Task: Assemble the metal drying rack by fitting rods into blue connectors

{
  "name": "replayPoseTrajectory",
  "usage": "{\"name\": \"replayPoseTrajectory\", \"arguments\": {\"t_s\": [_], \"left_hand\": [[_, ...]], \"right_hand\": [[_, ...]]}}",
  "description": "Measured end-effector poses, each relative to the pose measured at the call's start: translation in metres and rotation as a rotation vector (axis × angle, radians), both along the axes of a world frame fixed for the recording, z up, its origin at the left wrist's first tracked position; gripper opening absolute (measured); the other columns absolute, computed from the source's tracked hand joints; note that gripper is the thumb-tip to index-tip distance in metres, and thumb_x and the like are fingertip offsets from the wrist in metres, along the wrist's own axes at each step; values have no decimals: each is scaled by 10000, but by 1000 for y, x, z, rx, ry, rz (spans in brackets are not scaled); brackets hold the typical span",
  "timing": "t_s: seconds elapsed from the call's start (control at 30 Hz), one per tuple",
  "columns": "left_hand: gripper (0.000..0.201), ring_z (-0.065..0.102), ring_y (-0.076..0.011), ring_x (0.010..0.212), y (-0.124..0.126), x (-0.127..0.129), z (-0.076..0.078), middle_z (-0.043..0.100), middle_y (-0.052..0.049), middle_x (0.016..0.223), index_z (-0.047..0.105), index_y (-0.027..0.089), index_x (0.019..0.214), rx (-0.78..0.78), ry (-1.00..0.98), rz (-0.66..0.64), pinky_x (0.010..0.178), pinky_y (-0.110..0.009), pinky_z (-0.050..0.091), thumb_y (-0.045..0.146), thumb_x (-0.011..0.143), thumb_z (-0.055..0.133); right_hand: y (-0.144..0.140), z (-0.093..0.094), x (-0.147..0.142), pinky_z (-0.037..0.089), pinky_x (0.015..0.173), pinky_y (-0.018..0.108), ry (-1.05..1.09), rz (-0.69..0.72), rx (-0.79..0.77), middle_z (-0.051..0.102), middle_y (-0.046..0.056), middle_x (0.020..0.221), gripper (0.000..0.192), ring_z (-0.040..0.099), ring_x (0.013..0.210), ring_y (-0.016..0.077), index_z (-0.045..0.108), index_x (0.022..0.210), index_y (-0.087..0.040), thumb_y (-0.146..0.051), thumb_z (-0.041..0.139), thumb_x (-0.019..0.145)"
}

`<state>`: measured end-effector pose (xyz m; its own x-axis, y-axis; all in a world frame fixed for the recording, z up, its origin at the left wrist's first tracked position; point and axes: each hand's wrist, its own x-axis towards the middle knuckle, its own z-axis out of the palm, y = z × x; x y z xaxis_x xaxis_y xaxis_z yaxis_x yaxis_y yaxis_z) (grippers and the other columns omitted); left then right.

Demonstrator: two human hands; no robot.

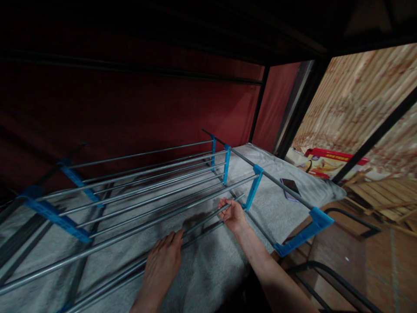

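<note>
Left hand [162,264] flat on rod [182,232]

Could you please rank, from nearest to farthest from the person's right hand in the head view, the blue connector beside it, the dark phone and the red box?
From the right hand:
1. Blue connector, just right of the fingers.
2. Dark phone, farther right on the grey cover.
3. Red box, far right, beyond the bed edge.

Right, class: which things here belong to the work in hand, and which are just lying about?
In hand:
left hand, flat on the rods
right hand, gripping a rod
metal rods
blue brackets

Lying about:
phone on the grey blanket
red box
wooden slats
</note>
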<state>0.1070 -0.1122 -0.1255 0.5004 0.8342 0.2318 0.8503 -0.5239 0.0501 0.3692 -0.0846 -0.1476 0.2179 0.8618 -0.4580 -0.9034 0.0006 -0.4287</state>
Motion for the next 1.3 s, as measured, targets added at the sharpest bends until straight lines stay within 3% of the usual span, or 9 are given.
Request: {"name": "replayPoseTrajectory", "arguments": {"t_s": [0.17,0.4,0.97,1.1,1.2,1.3], "left_hand": [[373,730,-231,807,-4,-4,-2,784,-60,984,727,228,1205,140,-67,-11,783,-377,565,347,1031,419],[385,707,-209,747,-19,1,1,773,-46,929,733,206,1157,271,-118,-30,750,-364,546,305,1056,375],[360,706,-210,801,-8,8,1,776,-57,957,714,181,1106,380,-172,-110,800,-362,519,289,1064,374],[342,701,-214,801,-6,8,5,771,-64,953,707,174,1129,381,-178,-132,790,-367,514,268,1055,387],[325,691,-217,798,-4,9,6,763,-64,954,699,169,1140,365,-193,-142,781,-373,514,260,1050,400],[299,693,-223,837,-6,13,7,758,-68,969,691,174,1144,319,-210,-109,810,-383,517,254,1044,420]], "right_hand": [[-3,6,-5,544,648,248,-51,-7,41,725,3,751,105,660,650,128,647,819,-201,-110,613,777],[-16,25,-7,541,721,234,-282,-47,318,716,20,809,42,659,766,140,668,819,-199,-233,681,799],[-24,26,-4,522,701,234,-330,-129,334,645,-4,753,61,615,744,138,633,730,-205,-236,682,750],[-27,31,-8,520,712,237,-375,-119,349,683,14,787,148,635,769,145,670,816,-199,-345,693,802],[-31,31,-15,533,727,269,-451,-25,332,735,42,879,349,661,804,171,701,1011,-204,-493,692,817],[-41,25,-25,534,734,298,-666,255,308,749,55,933,425,661,802,185,721,1040,-206,-563,707,809]]}}
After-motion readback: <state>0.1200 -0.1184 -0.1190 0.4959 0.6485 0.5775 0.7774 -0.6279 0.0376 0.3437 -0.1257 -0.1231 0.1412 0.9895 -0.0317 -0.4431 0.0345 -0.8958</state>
